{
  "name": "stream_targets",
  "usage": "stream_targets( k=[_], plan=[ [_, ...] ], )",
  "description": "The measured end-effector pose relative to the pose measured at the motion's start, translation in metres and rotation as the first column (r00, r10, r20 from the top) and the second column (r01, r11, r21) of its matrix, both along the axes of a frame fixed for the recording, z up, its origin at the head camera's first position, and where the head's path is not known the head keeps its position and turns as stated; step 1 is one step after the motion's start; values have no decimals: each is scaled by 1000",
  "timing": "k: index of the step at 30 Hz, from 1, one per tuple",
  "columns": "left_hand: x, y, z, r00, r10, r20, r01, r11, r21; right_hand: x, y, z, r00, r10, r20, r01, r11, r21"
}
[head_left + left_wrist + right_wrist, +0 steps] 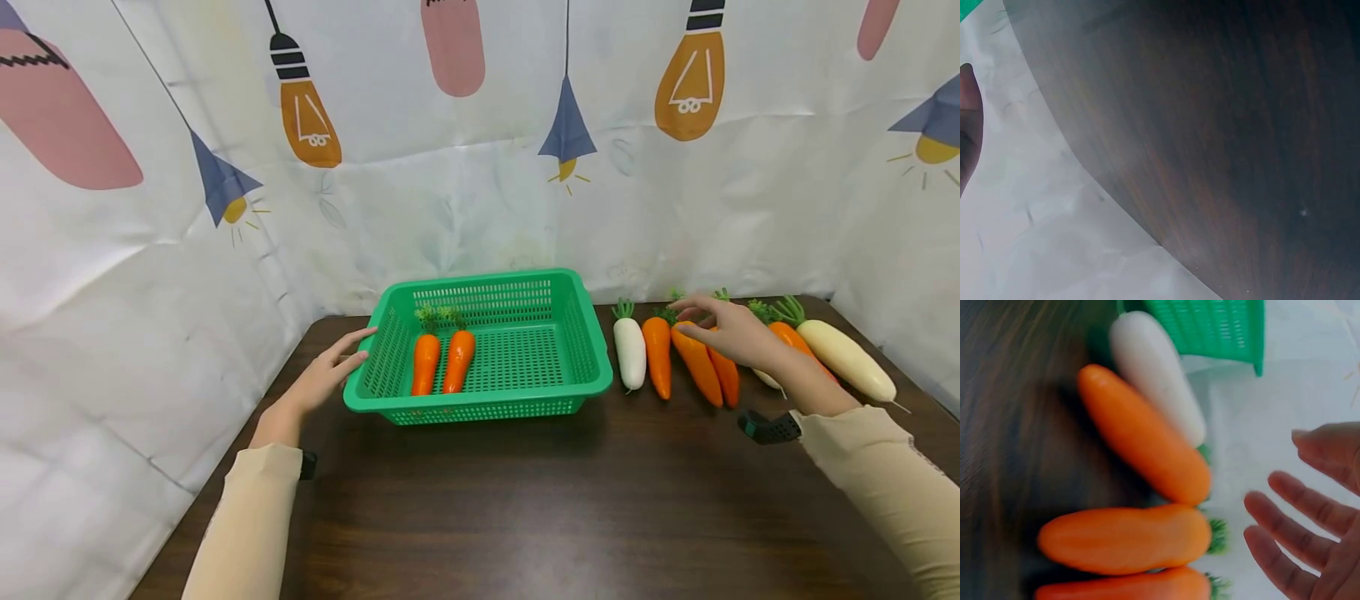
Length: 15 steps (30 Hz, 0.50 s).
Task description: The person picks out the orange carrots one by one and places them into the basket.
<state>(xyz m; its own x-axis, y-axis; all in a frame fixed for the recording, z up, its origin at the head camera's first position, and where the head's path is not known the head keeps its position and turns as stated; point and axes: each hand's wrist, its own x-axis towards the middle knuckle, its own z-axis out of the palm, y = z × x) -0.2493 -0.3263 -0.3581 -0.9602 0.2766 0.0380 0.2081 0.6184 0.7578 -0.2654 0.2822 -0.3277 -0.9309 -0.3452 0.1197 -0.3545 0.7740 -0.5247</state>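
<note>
My left hand [318, 381] is at the left rim of a green plastic basket [480, 402], fingertips right at its edge. Inside the basket lie two orange carrots, a left carrot [425, 364] and a right carrot [459, 360], with leafy tops toward the back. My right hand [731, 331] hovers over the row of vegetables at the right, fingers spread and loosely bent with nothing between them. Below it are a carrot [1125, 540] and, beside that, another carrot [1144, 434]. A white radish [1157, 378] lies nearest the basket.
Farther right on the dark wooden table [525, 500] lie another carrot [791, 340] and a large pale radish [847, 360], partly behind the right forearm. A white patterned cloth [480, 192] hangs behind the table and along its left side.
</note>
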Motion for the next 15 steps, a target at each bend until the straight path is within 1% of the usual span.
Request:
stream_targets(
  k=[5, 9, 15],
  plan=[
    [1, -1, 0, 1000, 3, -10, -3, 1000, -8, -5, 7, -16, 1000, -26, -7, 26, 999, 42],
    [0, -1, -1, 1000, 2, -7, -2, 1000, -4, -7, 12, -26, 999, -45, -15, 45, 998, 37],
    [-2, -1, -2, 1000, 5, -2, -5, 1000, 2, -8, 18, -31, 998, -67, -16, 67, 998, 13]
  ],
)
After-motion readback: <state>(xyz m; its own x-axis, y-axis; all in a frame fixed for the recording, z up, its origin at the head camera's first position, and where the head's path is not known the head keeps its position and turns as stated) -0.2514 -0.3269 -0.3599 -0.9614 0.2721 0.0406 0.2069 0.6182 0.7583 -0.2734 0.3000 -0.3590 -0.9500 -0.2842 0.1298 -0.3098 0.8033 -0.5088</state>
